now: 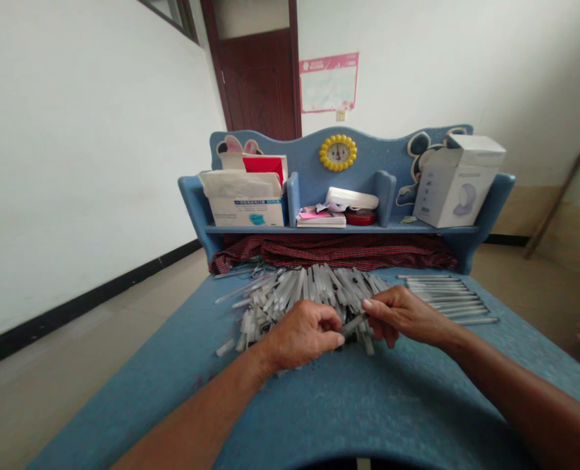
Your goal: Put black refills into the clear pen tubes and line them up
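Observation:
Between my two hands is a translucent grey pen barrel (353,324), tilted up to the right. My left hand (300,336) pinches its lower end between thumb and fingers. At the upper end, my right hand (402,314) grips it with thumb and curled fingers. Just beyond them spreads a heap of clear pen barrels and short pieces (290,290), some with dark ends; my hands hide part of it. To the right, a row of long thin pens (449,297) lies side by side on the blue desk (329,405).
A bunched red-and-black checked cloth (319,251) lies under the desk's shelf (270,230). Above stand an open mask box (245,199), booklets (321,220), a round red tin (360,217) and a white carton (459,183). A yellow flower-shaped clock (338,153) is on the backboard.

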`<control>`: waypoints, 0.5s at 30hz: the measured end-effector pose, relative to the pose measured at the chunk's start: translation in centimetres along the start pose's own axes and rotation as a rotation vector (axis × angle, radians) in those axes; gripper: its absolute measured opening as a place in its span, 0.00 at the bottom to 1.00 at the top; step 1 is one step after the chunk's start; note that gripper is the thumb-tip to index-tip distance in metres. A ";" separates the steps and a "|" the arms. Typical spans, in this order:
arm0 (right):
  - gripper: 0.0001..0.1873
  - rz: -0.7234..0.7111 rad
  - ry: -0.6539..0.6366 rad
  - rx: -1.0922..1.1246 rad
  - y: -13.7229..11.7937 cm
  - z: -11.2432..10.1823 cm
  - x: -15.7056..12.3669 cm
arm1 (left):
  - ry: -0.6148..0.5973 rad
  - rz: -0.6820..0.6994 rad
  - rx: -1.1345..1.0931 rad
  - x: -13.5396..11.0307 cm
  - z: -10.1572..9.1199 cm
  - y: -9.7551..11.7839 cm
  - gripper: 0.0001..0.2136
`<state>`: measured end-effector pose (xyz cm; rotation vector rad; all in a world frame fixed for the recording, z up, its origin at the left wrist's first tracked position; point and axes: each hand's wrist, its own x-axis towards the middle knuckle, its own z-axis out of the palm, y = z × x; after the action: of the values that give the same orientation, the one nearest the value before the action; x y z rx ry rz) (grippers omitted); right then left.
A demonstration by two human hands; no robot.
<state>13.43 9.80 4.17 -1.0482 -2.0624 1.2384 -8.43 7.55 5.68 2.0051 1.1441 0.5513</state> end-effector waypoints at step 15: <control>0.23 -0.017 -0.023 0.027 0.2 -0.1 -0.1 | -0.001 0.027 0.051 -0.1 0.2 0.0 0.03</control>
<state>13.61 9.85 4.07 -1.0072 -2.0621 1.2720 -8.34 7.43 5.53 2.0666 1.1431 0.5396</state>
